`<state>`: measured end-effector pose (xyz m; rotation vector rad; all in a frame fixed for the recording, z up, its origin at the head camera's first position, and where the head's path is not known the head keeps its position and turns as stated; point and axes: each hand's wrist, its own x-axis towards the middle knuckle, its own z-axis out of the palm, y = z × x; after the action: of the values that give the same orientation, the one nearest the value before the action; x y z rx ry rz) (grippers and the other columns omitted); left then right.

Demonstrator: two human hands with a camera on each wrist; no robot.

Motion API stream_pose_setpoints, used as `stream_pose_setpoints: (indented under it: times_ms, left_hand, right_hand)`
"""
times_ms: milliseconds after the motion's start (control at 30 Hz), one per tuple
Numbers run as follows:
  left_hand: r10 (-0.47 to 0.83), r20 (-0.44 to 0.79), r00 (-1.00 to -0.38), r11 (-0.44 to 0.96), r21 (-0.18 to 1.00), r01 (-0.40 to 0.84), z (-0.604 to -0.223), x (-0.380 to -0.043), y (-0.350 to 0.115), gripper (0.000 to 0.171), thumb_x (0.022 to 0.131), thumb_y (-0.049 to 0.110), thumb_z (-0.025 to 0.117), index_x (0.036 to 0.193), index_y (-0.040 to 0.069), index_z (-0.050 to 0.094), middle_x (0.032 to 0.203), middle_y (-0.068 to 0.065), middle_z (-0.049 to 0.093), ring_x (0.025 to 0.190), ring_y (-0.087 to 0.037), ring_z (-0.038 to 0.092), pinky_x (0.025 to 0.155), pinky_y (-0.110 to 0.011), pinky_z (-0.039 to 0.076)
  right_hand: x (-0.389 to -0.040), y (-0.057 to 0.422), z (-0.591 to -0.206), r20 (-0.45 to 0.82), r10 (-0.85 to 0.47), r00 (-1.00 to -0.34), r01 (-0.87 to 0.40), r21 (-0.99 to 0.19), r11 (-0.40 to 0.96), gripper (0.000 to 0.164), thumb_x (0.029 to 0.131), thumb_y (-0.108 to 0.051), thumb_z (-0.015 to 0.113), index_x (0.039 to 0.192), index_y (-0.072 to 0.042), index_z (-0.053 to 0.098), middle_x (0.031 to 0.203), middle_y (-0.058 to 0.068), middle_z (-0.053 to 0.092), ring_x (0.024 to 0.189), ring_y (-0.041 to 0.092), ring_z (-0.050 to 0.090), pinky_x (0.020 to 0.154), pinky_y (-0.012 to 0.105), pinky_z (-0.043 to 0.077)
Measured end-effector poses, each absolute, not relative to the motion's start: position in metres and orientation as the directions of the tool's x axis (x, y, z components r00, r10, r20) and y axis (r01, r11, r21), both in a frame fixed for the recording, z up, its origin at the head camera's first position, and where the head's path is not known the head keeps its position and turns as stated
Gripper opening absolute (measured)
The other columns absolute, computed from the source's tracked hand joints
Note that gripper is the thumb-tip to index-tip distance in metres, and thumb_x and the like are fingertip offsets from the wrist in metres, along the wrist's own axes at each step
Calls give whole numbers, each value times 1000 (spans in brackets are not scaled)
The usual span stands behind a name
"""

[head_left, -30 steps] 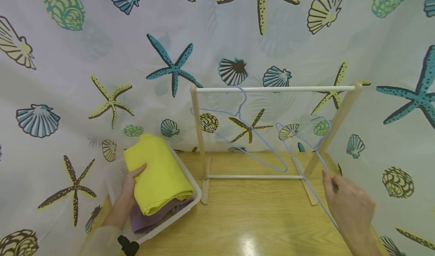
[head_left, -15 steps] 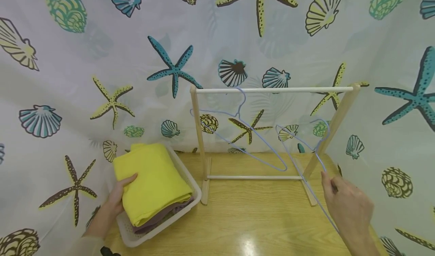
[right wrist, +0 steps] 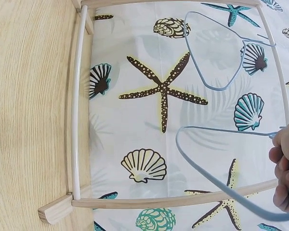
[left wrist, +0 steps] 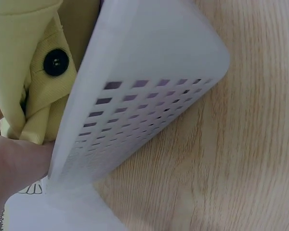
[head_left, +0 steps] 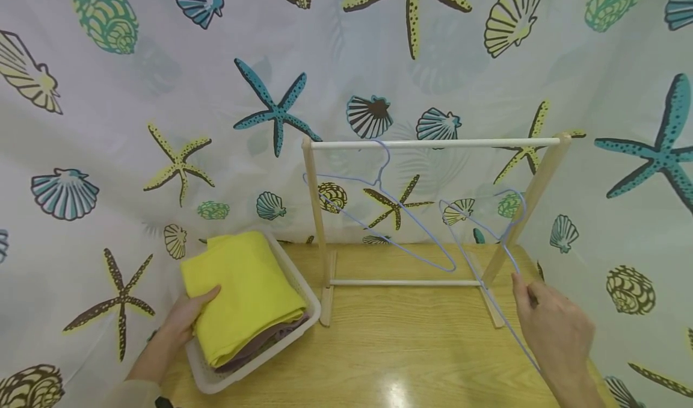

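On the left, my left hand (head_left: 184, 315) grips a folded yellow garment (head_left: 246, 299), thumb on top and the other fingers under it. The garment lies over purple cloth (head_left: 254, 346) in a white basket (head_left: 315, 312). A black button (left wrist: 56, 62) shows on the garment in the left wrist view, where the thumb is beside the basket's rim. My right hand (head_left: 557, 327) holds a blue wire hanger (right wrist: 207, 174) by one shoulder, its hook up and in front of the rack's right post. Nothing hangs on this hanger.
A small rack (head_left: 433, 144) with wooden posts and white bars stands on the wooden table (head_left: 400, 342). Another blue hanger (head_left: 418, 220) hangs bare from its top bar. A curtain (head_left: 325, 47) printed with shells and starfish surrounds the table.
My left hand has drawn the yellow garment slightly left and toward me, and has itself shifted left and down. The right hand and its hanger have hardly moved.
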<state>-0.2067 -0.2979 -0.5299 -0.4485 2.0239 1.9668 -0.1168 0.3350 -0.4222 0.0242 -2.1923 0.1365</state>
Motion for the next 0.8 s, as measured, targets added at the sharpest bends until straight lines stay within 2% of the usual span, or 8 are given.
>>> stream_pose_setpoints:
  times_ms: [233,367,467,533,633,700,800]
  left_hand:
    - [-54,-316,-947,161,933,-321,-537,-206,-295,74,92,44,61,146,11,23,113,15,53,98,2,59,88,-20,51]
    - [-83,-315,-946,228,918,-325,-540,-205,-295,76,94,43,60,147,5,22,122,5,51,98,1,57,87,-19,50]
    - [-129,-320,-938,290,893,-345,-541,-203,-295,80,94,43,59,148,1,19,134,-10,47,108,-11,57,92,-27,51]
    - [-162,-312,-936,307,886,-348,-540,-202,-294,86,95,41,59,150,0,7,144,-20,36,120,-24,52,100,-37,49]
    - [-205,-257,-944,369,874,-318,-533,-203,-291,100,95,42,58,151,3,-14,155,-29,13,137,-43,33,112,-54,36]
    - [-229,-205,-952,425,859,-287,-525,-205,-287,107,94,44,59,150,3,-22,157,-31,0,141,-49,21,115,-61,26]
    - [-225,-90,-970,545,814,-201,-511,-211,-278,106,93,47,59,152,3,-16,159,-29,-6,145,-51,9,117,-64,17]
  right_hand:
    - [-118,339,-424,816,27,-578,-92,-98,991,48,91,-29,61,49,-10,47,38,1,40,34,3,16,33,16,7]
    - [-117,339,-424,812,26,-584,-88,-94,992,50,91,-28,61,47,-12,44,38,0,39,35,3,16,34,16,8]
    - [-116,338,-424,805,29,-593,-77,-93,993,50,92,-28,61,47,-13,43,39,0,40,35,3,17,34,16,9]
    - [-116,337,-423,803,32,-596,-73,-94,993,51,92,-28,61,47,-14,41,39,0,39,35,4,17,34,16,9]
    - [-116,337,-423,803,35,-595,-71,-96,993,52,92,-27,61,46,-15,39,39,-1,37,35,4,17,34,17,9]
    - [-115,337,-423,799,38,-600,-67,-97,993,52,92,-27,61,47,-14,40,39,-1,38,35,5,17,34,17,9]
    - [-115,337,-424,789,46,-613,-54,-100,994,51,93,-27,61,47,-14,40,40,0,38,35,5,17,34,18,9]
